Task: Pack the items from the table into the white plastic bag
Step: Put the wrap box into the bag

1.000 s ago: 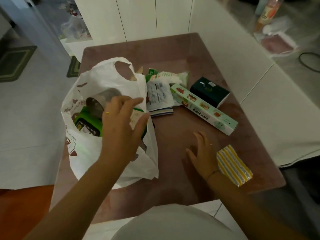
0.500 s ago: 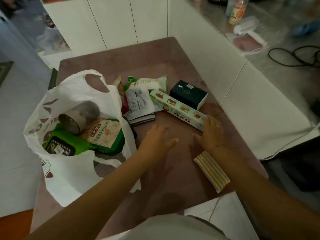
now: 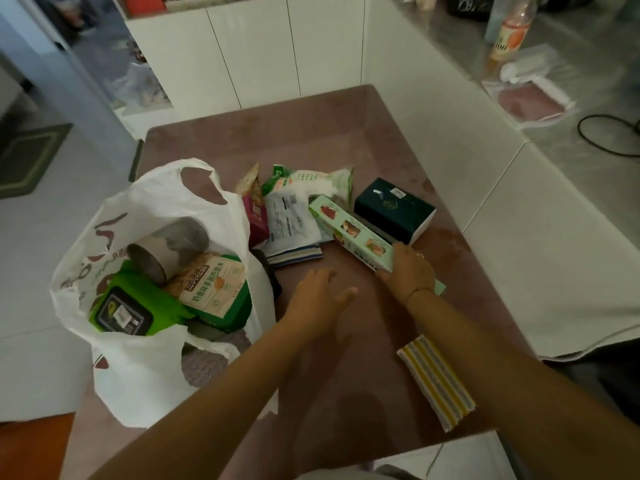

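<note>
A: Dusty-pink worktop (image 3: 311,140), matte and rounded at the corners, filling the middle of the frame. White panelled cabinets (image 3: 263,53) across the top, pale floor tiles at left, a dark mat (image 3: 27,157) at the left edge.

B: Grey counter at upper right, with a clear bottle (image 3: 510,32) bearing an orange label and a black cable (image 3: 606,133) looping at the right edge.

A: White plastic bag (image 3: 138,368) at centre left, thin and crinkled, mouth gaping upward. Inside: a cardboard tube (image 3: 166,251), a green soft pack (image 3: 128,306) with a black flap, and a green-edged box (image 3: 214,289) printed with Chinese characters, too small to read.

B: Above centre, a heap of flat pouches (image 3: 298,209), white, green and maroon, print blurred. Just right of them, a dark green carton (image 3: 394,209) with a white end.

A: Long pale-green box (image 3: 346,230) with food pictures, lying diagonally. Right hand (image 3: 408,271) closed over its near end, fingers wrapped around it.

B: Left hand (image 3: 318,296) open, fingers spread, palm down over bare worktop just beside the bag; touching or not, unclear.

A: Yellow-and-white striped packet (image 3: 436,379), flat and glossy, at lower right near the worktop edge.
</note>
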`<state>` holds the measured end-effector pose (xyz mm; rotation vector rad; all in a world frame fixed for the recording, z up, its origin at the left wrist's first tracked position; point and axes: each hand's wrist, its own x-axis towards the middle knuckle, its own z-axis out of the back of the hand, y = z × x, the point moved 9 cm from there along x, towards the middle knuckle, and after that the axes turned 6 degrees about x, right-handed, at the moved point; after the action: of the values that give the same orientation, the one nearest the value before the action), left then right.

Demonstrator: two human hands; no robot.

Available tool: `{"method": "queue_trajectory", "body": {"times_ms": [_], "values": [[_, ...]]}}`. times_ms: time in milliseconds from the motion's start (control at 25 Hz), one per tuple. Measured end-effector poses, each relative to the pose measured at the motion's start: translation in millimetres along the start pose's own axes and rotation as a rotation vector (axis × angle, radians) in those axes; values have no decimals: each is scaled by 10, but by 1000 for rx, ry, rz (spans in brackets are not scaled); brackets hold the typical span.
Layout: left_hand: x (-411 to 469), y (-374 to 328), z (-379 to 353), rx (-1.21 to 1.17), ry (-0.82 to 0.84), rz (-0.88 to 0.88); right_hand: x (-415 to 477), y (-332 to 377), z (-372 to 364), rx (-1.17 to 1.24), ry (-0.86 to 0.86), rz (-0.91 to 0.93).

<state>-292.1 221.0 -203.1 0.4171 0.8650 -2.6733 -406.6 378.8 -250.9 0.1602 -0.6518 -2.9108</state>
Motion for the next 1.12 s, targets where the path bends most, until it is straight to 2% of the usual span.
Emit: {"method": "queue_trajectory", "body": {"times_ms": [120, 280, 400, 560, 680, 760, 840, 920, 1040, 1120], "values": [[-59, 42, 214, -51, -60, 11, -79, 240, 30, 153, 39, 10], [-250, 103, 698, -105, -203, -4, -406, 538, 99, 787, 49, -182], [-469, 163, 1174, -16, -363, -37, -653, 986, 230, 1131, 107, -224], [-839, 357, 1850, 202, -650, -39, -757, 1832, 496, 1394, 225, -121], [-1153, 599, 2262, 347, -866, 54, -793, 2401, 511, 1435, 278, -8], [-1314, 767, 2409, 436, -940, 119, -816, 2706, 437, 1415, 292, 39], [-1360, 935, 2464, 524, -924, 180, -854, 2908, 321, 1349, 298, 75], [-1334, 1132, 2480, 547, -839, 264, -923, 2992, 133, 1237, 334, 70], [-1272, 1356, 2448, 490, -720, 341, -1115, 2920, -92, 1197, 442, -13], [-1237, 1417, 2415, 451, -699, 322, -1357, 2839, -262, 1188, 565, -53]]}}
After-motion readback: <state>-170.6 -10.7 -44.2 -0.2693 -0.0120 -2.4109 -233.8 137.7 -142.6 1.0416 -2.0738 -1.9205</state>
